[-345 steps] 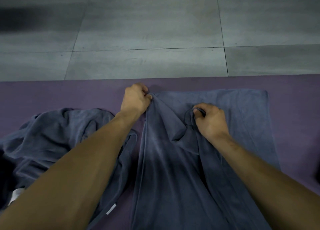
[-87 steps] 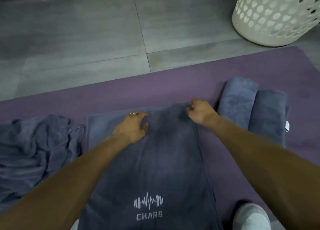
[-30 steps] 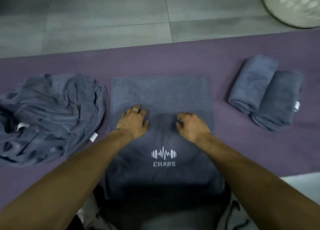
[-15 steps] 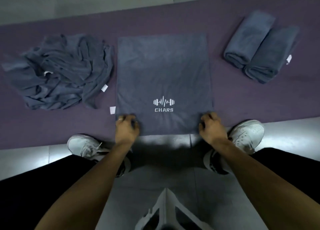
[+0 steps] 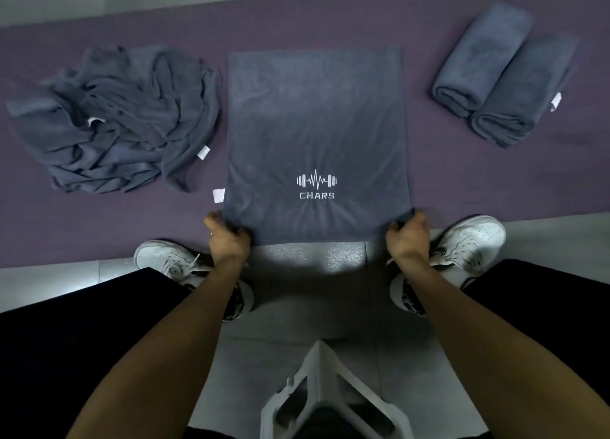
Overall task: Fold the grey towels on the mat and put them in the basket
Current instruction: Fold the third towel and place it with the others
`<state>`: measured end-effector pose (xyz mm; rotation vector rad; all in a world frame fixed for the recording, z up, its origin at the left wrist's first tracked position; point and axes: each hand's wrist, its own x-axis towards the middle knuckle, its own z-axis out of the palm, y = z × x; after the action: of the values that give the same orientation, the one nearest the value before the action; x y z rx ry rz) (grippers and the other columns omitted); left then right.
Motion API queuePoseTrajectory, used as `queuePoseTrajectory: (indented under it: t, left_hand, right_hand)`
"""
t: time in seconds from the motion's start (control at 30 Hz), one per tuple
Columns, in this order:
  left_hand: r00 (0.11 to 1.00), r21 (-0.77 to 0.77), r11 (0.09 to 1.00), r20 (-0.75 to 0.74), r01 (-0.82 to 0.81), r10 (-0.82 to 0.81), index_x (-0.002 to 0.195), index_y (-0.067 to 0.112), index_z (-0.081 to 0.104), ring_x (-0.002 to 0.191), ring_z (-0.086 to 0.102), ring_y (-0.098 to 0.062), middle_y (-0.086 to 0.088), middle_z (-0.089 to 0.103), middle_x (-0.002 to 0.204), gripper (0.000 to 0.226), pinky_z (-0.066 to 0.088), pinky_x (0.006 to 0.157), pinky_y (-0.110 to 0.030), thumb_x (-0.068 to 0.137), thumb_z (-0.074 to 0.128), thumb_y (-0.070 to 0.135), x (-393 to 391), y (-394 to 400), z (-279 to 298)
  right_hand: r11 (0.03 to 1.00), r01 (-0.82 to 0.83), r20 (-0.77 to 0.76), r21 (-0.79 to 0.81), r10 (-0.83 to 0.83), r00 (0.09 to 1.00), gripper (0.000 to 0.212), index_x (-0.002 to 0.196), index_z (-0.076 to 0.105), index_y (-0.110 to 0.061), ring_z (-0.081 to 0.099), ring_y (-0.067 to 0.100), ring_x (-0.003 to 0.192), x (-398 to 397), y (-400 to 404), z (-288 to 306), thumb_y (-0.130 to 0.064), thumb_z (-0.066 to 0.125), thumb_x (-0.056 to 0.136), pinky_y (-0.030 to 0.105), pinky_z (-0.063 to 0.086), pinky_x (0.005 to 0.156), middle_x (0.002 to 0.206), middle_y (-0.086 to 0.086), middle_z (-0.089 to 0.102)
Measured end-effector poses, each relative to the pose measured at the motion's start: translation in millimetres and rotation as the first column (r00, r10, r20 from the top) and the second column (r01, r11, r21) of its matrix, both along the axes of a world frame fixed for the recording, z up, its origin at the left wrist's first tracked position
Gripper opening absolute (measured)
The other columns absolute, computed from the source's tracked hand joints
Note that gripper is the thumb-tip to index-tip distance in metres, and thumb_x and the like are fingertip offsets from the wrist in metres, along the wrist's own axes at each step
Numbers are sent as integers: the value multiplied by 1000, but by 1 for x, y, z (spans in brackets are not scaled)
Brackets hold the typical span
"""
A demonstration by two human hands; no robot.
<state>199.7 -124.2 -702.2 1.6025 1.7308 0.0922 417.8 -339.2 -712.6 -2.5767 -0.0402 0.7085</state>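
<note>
On the purple mat (image 5: pixel 330 19), each hand's grip pinches a near corner of the flat grey "CHARS" towel (image 5: pixel 317 125).

Each hand's (image 5: pixel 227 240) fingertips are hidden under the towel's (image 5: pixel 317 135) near corners.

views: just one, head-worn, so nothing shared with a second cam
position: up above, over the wearer's own arms and white sneakers (image 5: pixel 468 244)
facing: steeply down and forward, onto the purple floor mat (image 5: pixel 99 220) and grey tiled floor (image 5: pixel 313 306)
closeness: near, arms fill the lower frame
lens: wide-angle, mat edges bowing
bottom edge: white plastic rig piece (image 5: pixel 326 389) poking in
</note>
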Motion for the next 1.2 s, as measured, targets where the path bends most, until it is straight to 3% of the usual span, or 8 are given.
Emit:
queuePoseTrajectory:
  t: [0.13,0.33,0.5,0.7,0.8,0.93,1.1,1.2]
  left_hand:
    - [1000,85,996,12,-21,20,123,3,38,88,59,-47,-27,62,96,35,40,73,-37,90,48,6,-6,-7,0]
    - [991,283,955,70,90,-114,105,4,44,68,50,-35,-12,53,77,17,30,64,-32,88,45,1,-18,-10,28]
    - [989,210,975,118,65,-92,87,10,62,71,56,-24,-11,62,80,24,41,69,-24,84,43,-4,-24,-7,53]
    - [980,-51,998,192,-34,44,95,5,71,72,68,-31,-12,67,91,29,58,78,-40,86,44,-1,-47,-17,83]
    - [982,-42,999,187,20,-11,108,3,66,84,65,-25,-8,63,94,29,53,88,-33,83,52,-1,-58,-28,99]
    - [988,108,991,122,84,-97,107,11,67,91,64,-29,-13,67,100,35,47,79,-26,80,52,-4,-60,-37,121]
    - [984,124,992,179,-19,-4,92,25,68,81,65,-25,-5,70,93,21,49,72,-27,81,58,9,-48,-14,124]
    - [977,167,985,199,41,-75,90,13,69,82,57,-18,-3,64,86,12,43,76,-24,85,60,7,-25,11,119]
  right_hand:
    - [999,33,-80,-2,-33,996,37,126,41,-3,57,45,104,6,-2,11,-11,50,91,43,48,88,114,27,59]
    - [989,-40,66,142,31,997,19,91,35,-29,66,36,70,8,-19,32,-16,47,84,48,54,70,77,13,65]
    - [960,-68,101,273,41,994,30,80,56,-35,68,33,78,5,-36,56,-6,50,83,49,56,77,85,2,69]
    - [965,-216,57,147,209,976,33,114,66,-7,63,31,106,-17,-60,100,-3,56,83,26,43,98,113,13,68]
    - [928,-368,50,55,366,929,45,120,61,-6,56,34,115,-26,-70,114,1,59,76,31,41,103,123,18,59]
    - [905,-425,197,-9,418,887,33,112,63,-6,57,41,105,-28,-70,134,1,58,80,41,48,93,118,21,54]
    - [908,-415,361,-58,406,839,17,98,66,0,56,40,93,-9,-48,144,-5,58,83,39,48,85,112,20,50]
    - [915,-404,323,-16,387,864,11,86,62,3,55,40,90,16,-17,142,-5,56,83,36,46,74,99,21,54]
